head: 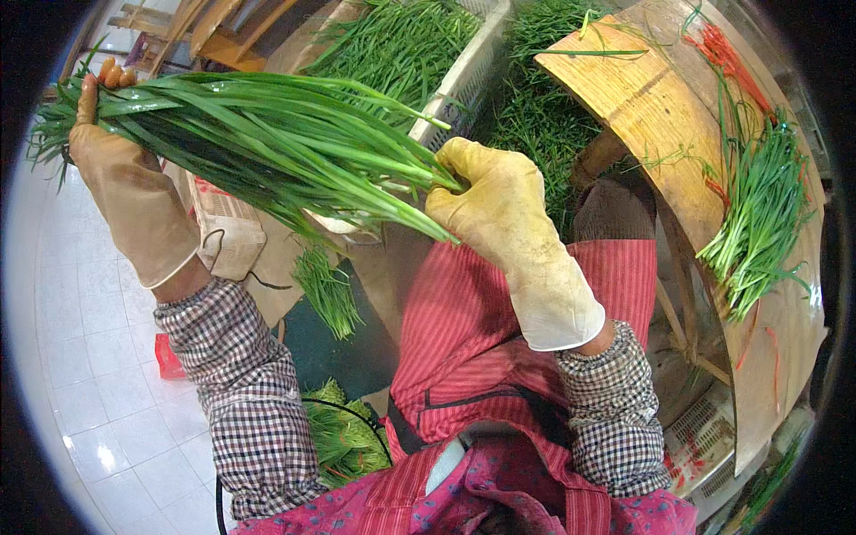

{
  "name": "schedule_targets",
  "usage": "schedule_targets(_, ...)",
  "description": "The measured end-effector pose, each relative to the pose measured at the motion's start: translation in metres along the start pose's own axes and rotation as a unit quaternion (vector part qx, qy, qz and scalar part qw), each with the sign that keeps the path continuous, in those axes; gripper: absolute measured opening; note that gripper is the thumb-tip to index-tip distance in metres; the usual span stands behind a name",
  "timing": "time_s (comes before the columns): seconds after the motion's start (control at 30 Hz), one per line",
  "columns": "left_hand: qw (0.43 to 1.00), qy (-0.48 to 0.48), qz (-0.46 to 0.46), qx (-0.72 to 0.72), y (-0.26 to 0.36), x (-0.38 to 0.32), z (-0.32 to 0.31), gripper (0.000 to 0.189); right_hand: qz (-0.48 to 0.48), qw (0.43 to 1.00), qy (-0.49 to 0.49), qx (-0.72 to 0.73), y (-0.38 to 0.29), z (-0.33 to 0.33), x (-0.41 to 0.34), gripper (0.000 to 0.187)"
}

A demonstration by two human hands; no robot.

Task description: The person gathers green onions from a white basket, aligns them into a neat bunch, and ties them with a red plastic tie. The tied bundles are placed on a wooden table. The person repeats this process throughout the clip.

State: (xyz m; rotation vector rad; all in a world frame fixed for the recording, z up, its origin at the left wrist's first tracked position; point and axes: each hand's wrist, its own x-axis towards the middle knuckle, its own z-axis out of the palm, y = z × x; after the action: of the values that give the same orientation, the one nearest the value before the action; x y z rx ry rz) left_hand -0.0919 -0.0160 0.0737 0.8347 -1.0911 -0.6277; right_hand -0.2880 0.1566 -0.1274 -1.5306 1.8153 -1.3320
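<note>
A long bunch of green garlic chives (267, 127) is stretched sideways in front of me, held at both ends. My left hand (110, 127), in a rubber glove with orange fingertips showing, grips the leafy tips at the far left. Around the pale stem ends closes my right hand (495, 194), in a yellowish rubber glove; a few stems stick out past its fingers. Part of the leaf end is hidden behind the left hand's fingers.
A white plastic crate (461, 73) of chives stands ahead, with more loose greens (545, 114) beside it. On the curved wooden board (669, 100) at right lie a chive bundle (762, 214) and red ties (732, 60). Several bundles (341, 435) rest low at left, above white floor tiles (100, 348).
</note>
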Motion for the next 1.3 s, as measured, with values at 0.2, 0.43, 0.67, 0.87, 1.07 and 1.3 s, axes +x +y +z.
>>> schedule_targets(0.2, 0.99, -0.108, 0.005, -0.093, -0.008, 0.006, -0.03, 0.019, -0.034, 0.997, -0.021, -0.07, -0.004, 0.001, 0.001, 0.018)
schedule_targets(0.43, 0.946, -0.268, -0.067, -0.172, -0.006, 0.051, -0.087, 0.023, -0.053, 0.966, -0.037, -0.249, 0.051, 0.018, -0.007, 0.014)
schedule_targets(0.67, 0.997, -0.048, 0.026, -0.053, -0.024, 0.083, -0.117, 0.025, -0.045, 0.914, -0.062, -0.398, 0.102, 0.007, 0.003, 0.016)
schedule_targets(0.87, 0.998, -0.05, 0.019, 0.023, -0.033, 0.05, -0.087, 0.025, -0.106, 0.987, 0.046, 0.116, 0.031, 0.033, 0.018, 0.029)
schedule_targets(1.07, 0.97, -0.207, -0.071, -0.107, -0.026, 0.045, -0.084, 0.025, -0.078, 0.975, 0.041, 0.202, 0.012, 0.052, 0.022, 0.017)
schedule_targets(1.3, 0.993, -0.113, 0.019, 0.033, -0.024, 0.054, -0.084, 0.027, -0.133, 0.987, 0.069, -0.061, 0.011, 0.041, 0.014, 0.011)
